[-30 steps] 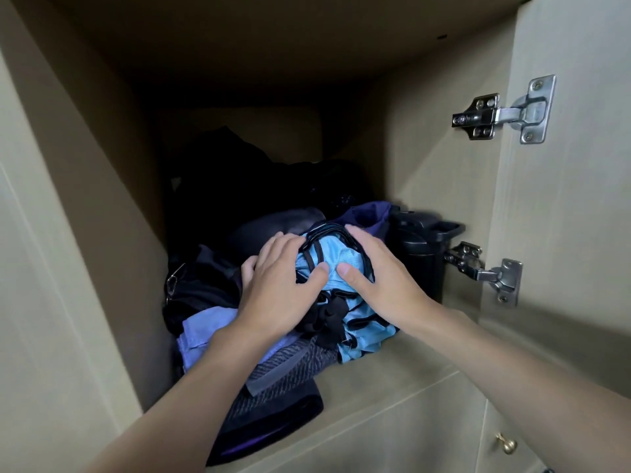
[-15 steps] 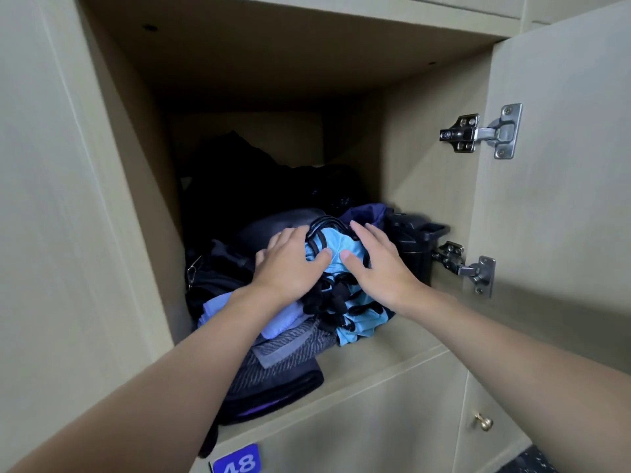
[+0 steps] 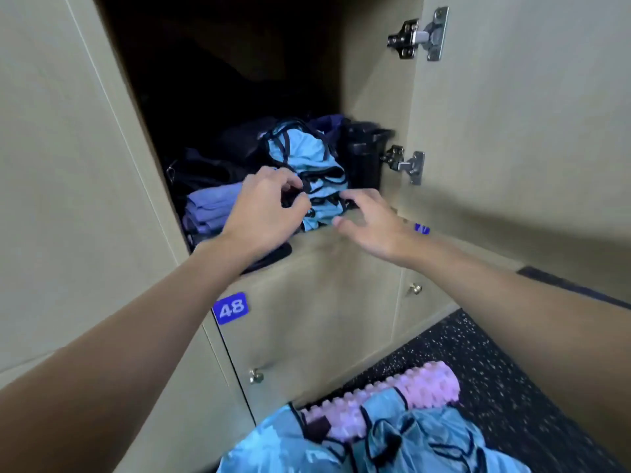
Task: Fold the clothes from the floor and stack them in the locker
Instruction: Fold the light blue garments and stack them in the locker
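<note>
While the folded light-blue top sits on the pile inside the open locker, about the middle of the frame, I'd say we're at the tail end of the stacking step for this one piece. It's wedged between a purple folded piece to the left and a black container to the right, with its lower edge right at the shelf lip. The left hand has its fingers curled in at the top's black trim, and honestly I can't tell if it's pinching the trim or just hovering there. The right hand looks loose and holds nothing, with its fingertips just beside the bottom corner of the top. The job's not close to done though. There's a heap of blue clothes at the bottom of the frame, draped over a pink foam roller on the dark floor. My guess for the next move is to let go cleanly without dragging that loose trim off the shelf, then drop down and grab one piece from the heap to fold.
</note>
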`<action>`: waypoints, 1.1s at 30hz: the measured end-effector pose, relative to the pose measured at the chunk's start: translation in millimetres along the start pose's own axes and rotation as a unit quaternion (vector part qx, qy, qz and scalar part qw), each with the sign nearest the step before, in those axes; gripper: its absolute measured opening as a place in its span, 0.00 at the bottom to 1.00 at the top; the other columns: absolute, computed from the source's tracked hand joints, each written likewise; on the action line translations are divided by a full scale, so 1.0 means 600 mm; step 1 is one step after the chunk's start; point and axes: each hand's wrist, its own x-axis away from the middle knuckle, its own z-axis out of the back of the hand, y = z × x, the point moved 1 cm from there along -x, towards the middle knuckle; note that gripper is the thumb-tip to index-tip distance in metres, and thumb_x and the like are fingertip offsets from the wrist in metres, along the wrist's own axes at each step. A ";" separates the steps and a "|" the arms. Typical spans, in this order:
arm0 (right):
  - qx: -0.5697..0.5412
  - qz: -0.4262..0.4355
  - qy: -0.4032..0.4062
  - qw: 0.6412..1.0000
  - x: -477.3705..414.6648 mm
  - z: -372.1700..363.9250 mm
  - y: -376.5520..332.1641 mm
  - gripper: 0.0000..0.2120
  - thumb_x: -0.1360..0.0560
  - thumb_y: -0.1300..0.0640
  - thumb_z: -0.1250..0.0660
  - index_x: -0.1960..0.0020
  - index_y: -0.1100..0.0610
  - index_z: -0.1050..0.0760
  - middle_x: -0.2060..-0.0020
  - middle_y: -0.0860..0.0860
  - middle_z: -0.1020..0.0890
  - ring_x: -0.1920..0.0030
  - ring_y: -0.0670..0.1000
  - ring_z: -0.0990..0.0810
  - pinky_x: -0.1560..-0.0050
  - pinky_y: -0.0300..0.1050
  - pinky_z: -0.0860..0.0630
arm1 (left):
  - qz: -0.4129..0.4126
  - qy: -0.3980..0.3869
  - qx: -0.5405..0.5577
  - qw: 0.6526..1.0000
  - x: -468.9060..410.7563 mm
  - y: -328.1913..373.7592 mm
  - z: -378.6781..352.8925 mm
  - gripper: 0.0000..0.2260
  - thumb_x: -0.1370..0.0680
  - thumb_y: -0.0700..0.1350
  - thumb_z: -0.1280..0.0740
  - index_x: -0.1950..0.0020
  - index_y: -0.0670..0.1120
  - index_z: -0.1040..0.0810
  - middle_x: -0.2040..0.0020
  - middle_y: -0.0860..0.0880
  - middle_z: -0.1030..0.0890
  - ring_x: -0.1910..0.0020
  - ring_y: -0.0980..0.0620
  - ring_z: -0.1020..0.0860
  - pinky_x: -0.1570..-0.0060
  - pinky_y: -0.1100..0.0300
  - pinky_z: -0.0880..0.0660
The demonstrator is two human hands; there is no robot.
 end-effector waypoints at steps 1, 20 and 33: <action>0.006 -0.010 -0.005 1.000 0.024 -0.008 0.010 0.25 0.21 0.52 0.34 0.26 0.56 0.34 0.29 0.55 0.34 0.27 0.54 0.36 0.33 0.32 0.45 | -0.006 -0.014 0.013 1.000 0.025 0.006 -0.013 0.09 0.24 0.48 0.34 0.47 0.47 0.19 0.50 0.46 0.21 0.50 0.48 0.23 0.47 0.62 0.30; 0.021 -0.221 -0.227 0.948 0.422 -0.275 0.314 0.20 0.19 0.55 0.37 0.29 0.58 0.31 0.34 0.57 0.28 0.36 0.56 0.27 0.36 0.46 0.31 | 0.178 -0.378 0.050 0.907 0.493 -0.142 -0.370 0.04 0.23 0.43 0.33 0.58 0.45 0.20 0.61 0.51 0.21 0.64 0.53 0.26 0.58 0.57 0.27; 0.034 -0.222 -0.130 0.966 0.314 -0.337 0.496 0.26 0.19 0.54 0.38 0.23 0.54 0.39 0.29 0.55 0.28 0.29 0.57 0.32 0.31 0.57 0.33 | 0.138 -0.364 -0.073 0.918 0.385 -0.156 -0.566 0.15 0.21 0.52 0.31 0.39 0.46 0.22 0.44 0.46 0.19 0.45 0.44 0.22 0.44 0.51 0.25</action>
